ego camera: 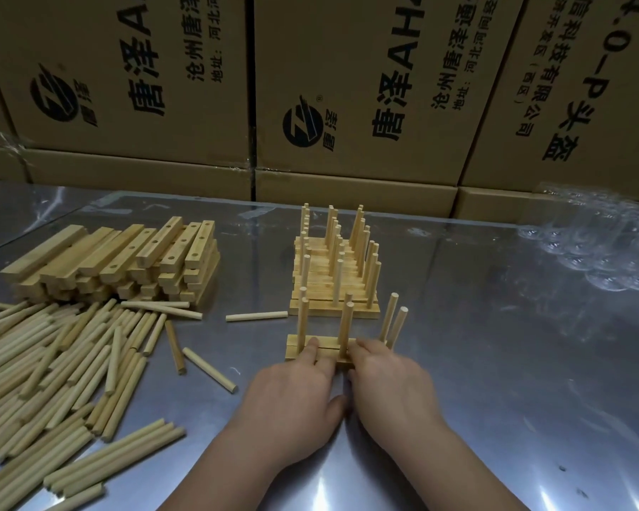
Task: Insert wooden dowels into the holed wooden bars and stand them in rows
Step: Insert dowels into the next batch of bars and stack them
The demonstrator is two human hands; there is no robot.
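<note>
Loose dowels point(52, 363): a big pile lying flat at the left of the table point(495, 381).
Holed bars point(119, 260): stacked just behind the pile, holes facing up.
One dowel point(256, 316): lying alone between the stack and the finished rows.
Left hand point(296, 392): fingers laid out straight on top of the near bars, pressing down.
Near bars point(310, 346): two bars side by side, close to the person, with dowels standing in them.
Finished rows point(334, 274): just behind the near bars, many bars packed close, dowels up.
Right hand point(388, 381): beside the left hand, thumbs nearly touching. Its fingers bend over the right end of the near bars. I cannot tell if they pinch.
Leaning dowels point(393, 322): two at the right end, tilted and not straight.
Plastic wrap point(598, 245): clear and crinkly, far right.
Boxes point(347, 105): brown, along the back.
How it feels: probably light, hard and smooth wood, which may slide on the shiny table.
Where to hold: I think the low bar ends, not the tall dowels, since those could tip.
</note>
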